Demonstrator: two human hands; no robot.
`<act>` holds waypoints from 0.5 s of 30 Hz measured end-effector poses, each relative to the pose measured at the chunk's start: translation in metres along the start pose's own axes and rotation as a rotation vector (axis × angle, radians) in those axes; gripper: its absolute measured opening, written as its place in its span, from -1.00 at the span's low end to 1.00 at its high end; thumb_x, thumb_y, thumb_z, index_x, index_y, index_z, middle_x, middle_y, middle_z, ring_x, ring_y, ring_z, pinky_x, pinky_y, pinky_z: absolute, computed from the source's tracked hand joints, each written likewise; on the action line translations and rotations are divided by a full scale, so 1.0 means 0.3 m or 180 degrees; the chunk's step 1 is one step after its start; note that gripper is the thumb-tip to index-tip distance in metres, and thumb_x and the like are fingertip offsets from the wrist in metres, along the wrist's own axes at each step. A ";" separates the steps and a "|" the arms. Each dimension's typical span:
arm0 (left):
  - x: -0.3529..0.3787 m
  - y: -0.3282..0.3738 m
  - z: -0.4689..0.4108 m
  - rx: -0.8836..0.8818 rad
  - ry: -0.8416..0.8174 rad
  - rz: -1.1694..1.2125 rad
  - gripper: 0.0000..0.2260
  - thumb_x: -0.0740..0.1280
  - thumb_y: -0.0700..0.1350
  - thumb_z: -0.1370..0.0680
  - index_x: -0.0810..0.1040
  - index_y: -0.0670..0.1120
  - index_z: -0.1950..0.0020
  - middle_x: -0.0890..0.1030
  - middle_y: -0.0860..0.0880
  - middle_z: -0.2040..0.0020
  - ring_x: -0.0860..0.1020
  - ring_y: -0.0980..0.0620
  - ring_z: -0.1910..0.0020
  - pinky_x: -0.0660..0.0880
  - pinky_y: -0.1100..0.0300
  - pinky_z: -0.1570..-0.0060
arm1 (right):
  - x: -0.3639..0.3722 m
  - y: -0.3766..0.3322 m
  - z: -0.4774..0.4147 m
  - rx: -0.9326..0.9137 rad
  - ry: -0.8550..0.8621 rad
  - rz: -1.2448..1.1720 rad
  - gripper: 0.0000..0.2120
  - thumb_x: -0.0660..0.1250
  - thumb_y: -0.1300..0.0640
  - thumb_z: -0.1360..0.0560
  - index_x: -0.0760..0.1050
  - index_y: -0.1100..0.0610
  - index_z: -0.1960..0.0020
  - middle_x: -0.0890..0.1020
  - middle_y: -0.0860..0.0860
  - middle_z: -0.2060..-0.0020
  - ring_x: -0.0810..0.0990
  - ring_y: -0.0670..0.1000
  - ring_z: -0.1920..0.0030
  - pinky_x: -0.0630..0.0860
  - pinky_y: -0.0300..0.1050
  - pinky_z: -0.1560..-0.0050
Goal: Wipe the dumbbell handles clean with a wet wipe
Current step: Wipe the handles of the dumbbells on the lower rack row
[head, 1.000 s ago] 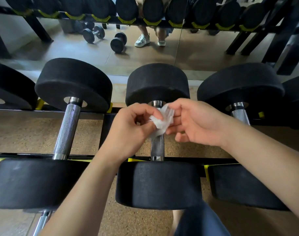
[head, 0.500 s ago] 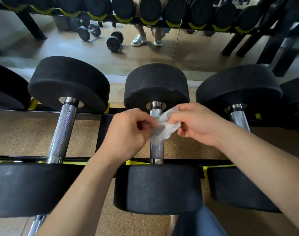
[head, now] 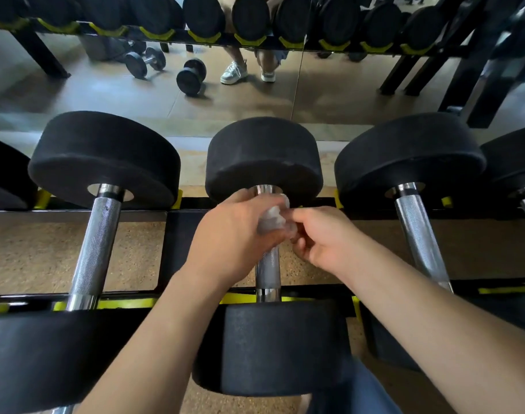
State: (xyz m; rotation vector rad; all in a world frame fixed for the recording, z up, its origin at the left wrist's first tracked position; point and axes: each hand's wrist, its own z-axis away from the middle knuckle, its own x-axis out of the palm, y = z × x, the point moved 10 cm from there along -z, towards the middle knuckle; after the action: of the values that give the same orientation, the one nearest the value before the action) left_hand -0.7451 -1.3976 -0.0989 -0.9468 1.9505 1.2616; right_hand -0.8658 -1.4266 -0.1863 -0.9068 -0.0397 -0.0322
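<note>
- Two hands meet at centre frame over the middle dumbbell [head: 264, 162], which lies in a black rack [head: 174, 249] between two larger neighbours.
- At centre, the left hand [head: 234, 234] curls over the upper end of the knurled handle [head: 268, 267], just below the far weight head. It holds the wet wipe [head: 271, 218] bunched under its fingers against the steel.
- Right of centre, the right hand [head: 324, 237] has its fingers curled. Its thumb and forefinger appear to pinch the wipe's loose edge, though blur there leaves the exact hold uncertain.
- Judging by the pose, the step in hand is seating the wipe round the bar at its far end, ahead of a wiping stroke. The lower stretch of the handle, running toward the near head at lower centre, shows bare and uncovered.
- The next move likely calls for a firm, closed grip drawn down the bar toward the near head, with a twist of the wrist to reach the underside. The wipe needs to stay wrapped round the bar and not ball up on the knurling.
- Left of frame, the left dumbbell handle [head: 98, 243] stands unattended, as does the right dumbbell handle [head: 416, 231] at the right. Whether either is clean cannot be told.
- Across the top of the frame, a mirror [head: 344, 94] reflects the floor, loose dumbbells and a pair of white trainers.
</note>
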 end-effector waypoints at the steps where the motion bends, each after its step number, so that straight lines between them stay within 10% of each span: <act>1: 0.004 0.008 -0.015 0.0090 -0.0067 -0.0121 -0.62 0.24 0.29 -0.44 0.57 0.15 -0.15 0.51 0.08 0.12 0.51 0.06 0.16 0.48 0.14 0.24 | 0.010 -0.007 0.002 -0.0024 -0.0059 -0.0197 -0.98 0.37 0.29 -0.48 0.56 0.21 0.10 0.58 0.07 0.29 0.47 -0.09 0.44 0.35 -0.33 0.55; 5: -0.037 0.019 -0.074 0.0476 0.0152 -0.0570 -0.72 0.19 0.08 -0.52 0.67 0.07 -0.01 0.57 -0.04 0.31 0.57 -0.09 0.32 0.51 0.07 0.38 | 0.024 -0.059 0.019 -0.0350 -0.0324 -0.0414 -0.84 0.38 0.37 -0.46 0.58 0.25 -0.04 0.66 0.14 0.09 0.65 0.03 0.14 0.60 -0.22 0.30; 9: -0.026 0.060 -0.085 0.0734 0.0120 -0.0967 -0.81 0.27 -0.11 -0.51 0.68 -0.03 0.02 0.63 -0.07 0.29 0.60 -0.11 0.35 0.46 0.17 0.41 | -0.024 -0.156 0.057 -0.1457 0.0158 0.1713 -0.71 0.32 0.29 -0.50 0.58 0.06 -0.17 0.63 0.05 -0.13 0.59 0.03 -0.12 0.59 0.02 -0.12; 15: 0.135 0.088 0.001 0.0804 -0.2096 -0.0812 -0.85 0.36 0.04 -0.54 0.69 0.15 -0.06 0.70 0.11 0.07 0.57 0.18 0.09 0.48 0.26 0.05 | 0.001 -0.187 0.122 -0.1834 -0.0077 0.2436 -0.72 0.25 0.27 -0.53 0.64 0.00 -0.08 0.66 -0.04 -0.07 0.58 -0.03 -0.11 0.49 -0.02 -0.25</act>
State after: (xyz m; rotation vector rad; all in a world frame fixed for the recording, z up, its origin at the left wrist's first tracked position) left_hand -0.7891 -1.3994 -0.1189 -0.5350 1.3773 0.9847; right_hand -0.8688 -1.4324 -0.1195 -1.4471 0.3097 0.7110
